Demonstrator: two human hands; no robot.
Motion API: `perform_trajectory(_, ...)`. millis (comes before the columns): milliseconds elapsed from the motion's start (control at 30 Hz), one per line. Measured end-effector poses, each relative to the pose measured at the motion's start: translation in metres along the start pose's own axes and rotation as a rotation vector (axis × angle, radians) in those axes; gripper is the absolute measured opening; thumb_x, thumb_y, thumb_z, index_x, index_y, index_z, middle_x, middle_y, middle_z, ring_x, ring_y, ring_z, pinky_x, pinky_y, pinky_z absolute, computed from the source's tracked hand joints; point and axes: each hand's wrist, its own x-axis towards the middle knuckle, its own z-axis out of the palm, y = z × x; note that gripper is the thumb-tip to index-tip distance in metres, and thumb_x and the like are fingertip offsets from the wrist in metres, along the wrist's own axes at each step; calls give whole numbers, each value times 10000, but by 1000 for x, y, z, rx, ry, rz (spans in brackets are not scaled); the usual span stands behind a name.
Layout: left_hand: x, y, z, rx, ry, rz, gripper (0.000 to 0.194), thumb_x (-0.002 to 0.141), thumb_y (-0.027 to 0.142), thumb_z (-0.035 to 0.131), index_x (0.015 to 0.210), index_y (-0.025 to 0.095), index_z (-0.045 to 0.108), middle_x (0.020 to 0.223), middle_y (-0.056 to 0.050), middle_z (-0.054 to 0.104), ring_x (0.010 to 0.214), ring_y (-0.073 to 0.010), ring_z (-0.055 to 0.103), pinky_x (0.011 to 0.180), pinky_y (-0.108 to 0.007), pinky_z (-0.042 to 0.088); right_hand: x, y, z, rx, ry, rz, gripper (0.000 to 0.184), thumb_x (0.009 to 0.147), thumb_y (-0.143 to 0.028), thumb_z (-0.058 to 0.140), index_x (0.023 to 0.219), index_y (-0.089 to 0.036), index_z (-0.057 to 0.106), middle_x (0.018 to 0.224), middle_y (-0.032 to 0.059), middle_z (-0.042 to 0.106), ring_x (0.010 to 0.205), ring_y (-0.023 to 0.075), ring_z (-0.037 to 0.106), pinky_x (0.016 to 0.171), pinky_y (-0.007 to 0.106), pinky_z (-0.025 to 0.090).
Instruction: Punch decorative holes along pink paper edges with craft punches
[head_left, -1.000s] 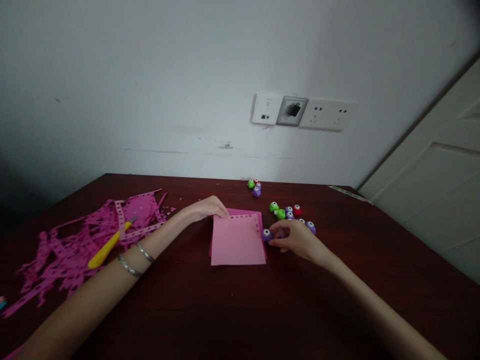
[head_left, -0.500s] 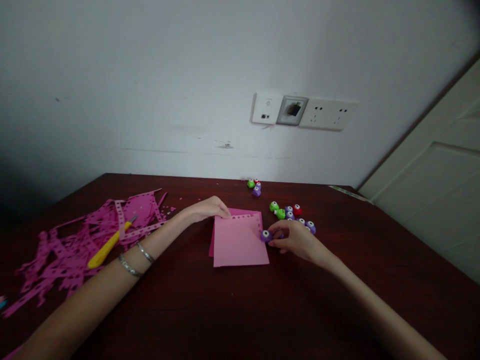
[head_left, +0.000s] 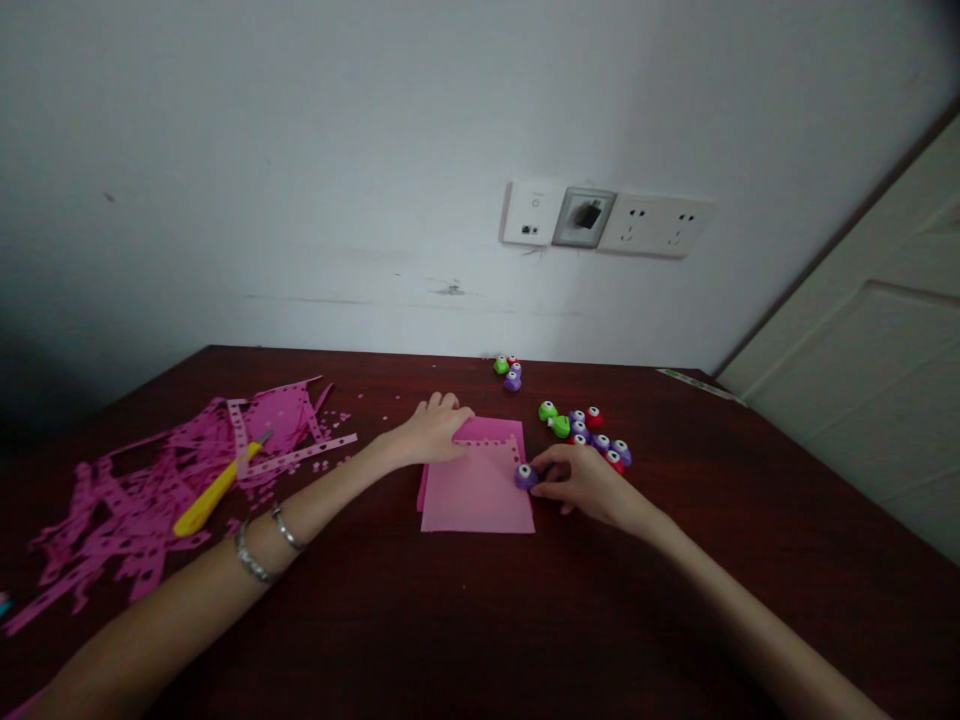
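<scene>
A light pink sheet of paper (head_left: 480, 495) lies over darker pink paper (head_left: 491, 428), with small punched holes along its top and upper right edges. Across its upper left corner rests my left hand (head_left: 435, 430), fingers spread and pressing down. My right hand (head_left: 574, 475) pinches a small purple craft punch (head_left: 525, 477), which sits at the sheet's right edge; whether the paper is in its slot I cannot tell. Just behind that hand is a cluster of several purple, red and green punches (head_left: 561, 427).
On the left, a heap of pink punched paper strips (head_left: 142, 515) bears a yellow craft knife (head_left: 214, 500). More small punches (head_left: 512, 381) stand near the wall. A narrow patterned strip (head_left: 701, 386) lies at the table's (head_left: 465, 640) back right.
My left hand has gone from pinching the sheet's corner to lying spread on it. The light sheet has shifted slightly left. My right hand and the purple punch have moved a little left.
</scene>
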Motion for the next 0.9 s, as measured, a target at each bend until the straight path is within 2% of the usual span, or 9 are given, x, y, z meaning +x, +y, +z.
perform_trajectory(33, -5, 8, 0, 102, -11, 18, 650, 699, 489, 548, 1256, 168, 450, 1361, -167, 357, 1244, -369, 269, 972, -513, 248, 0, 0, 0, -11, 2, -3, 270, 715, -205, 651, 975, -132, 644, 705, 20, 602, 485, 74, 532, 371, 165, 486)
perform_trajectory(100, -15, 24, 1, 175, -143, 30, 797, 699, 586, 504, 1352, 174, 308, 1454, -154, 160, 1312, -380, 84, 1014, -532, 162, 0, 1, 0, -33, 7, -9, 283, 712, -213, 658, 983, -132, 645, 726, 26, 601, 479, 71, 529, 359, 162, 478)
perform_trajectory(200, -24, 39, 7, 137, -350, 16, 907, 715, 667, 417, 1405, 145, 144, 1470, -143, 48, 1328, -359, 11, 1040, -521, 120, 0, 1, 0, -59, 11, -16, 292, 709, -225, 662, 986, -133, 647, 743, 31, 597, 475, 71, 531, 348, 161, 471)
perform_trajectory(267, -26, 44, 12, 122, -405, 3, 949, 714, 683, 401, 1409, 120, 86, 1466, -149, 10, 1328, -360, -1, 1048, -519, 101, -1, 1, 0, -61, 8, -21, 286, 714, -228, 658, 983, -132, 648, 737, 26, 594, 470, 68, 529, 349, 156, 468)
perform_trajectory(400, -23, 44, 22, 123, -406, -22, 972, 710, 674, 415, 1407, 103, 53, 1456, -159, -31, 1320, -370, -36, 1049, -531, 74, -1, 0, 0, -47, 10, -41, 268, 708, -231, 659, 956, -130, 651, 708, 14, 579, 467, 68, 524, 347, 153, 463)
perform_trajectory(533, -22, 41, 28, 83, -362, -7, 975, 699, 662, 446, 1407, 96, 88, 1449, -168, -5, 1317, -383, -29, 1037, -563, 74, -1, 0, 0, -36, 16, -59, 263, 704, -233, 663, 945, -128, 653, 699, 16, 579, 475, 72, 522, 347, 155, 462)
perform_trajectory(667, -22, 40, 30, 52, -340, 4, 976, 696, 651, 466, 1407, 94, 95, 1446, -173, -5, 1312, -398, -29, 1027, -584, 69, -1, 1, 0, -41, 26, -68, 268, 704, -244, 667, 947, -132, 654, 715, 22, 591, 483, 74, 530, 344, 149, 452)
perform_trajectory(900, -21, 39, 31, 36, -342, 7, 986, 685, 669, 460, 1408, 106, 94, 1456, -159, 17, 1321, -376, -25, 1042, -550, 72, -1, 3, -1, -46, 25, -104, 281, 703, -265, 666, 953, -137, 655, 722, 29, 607, 507, 92, 558, 350, 159, 458)
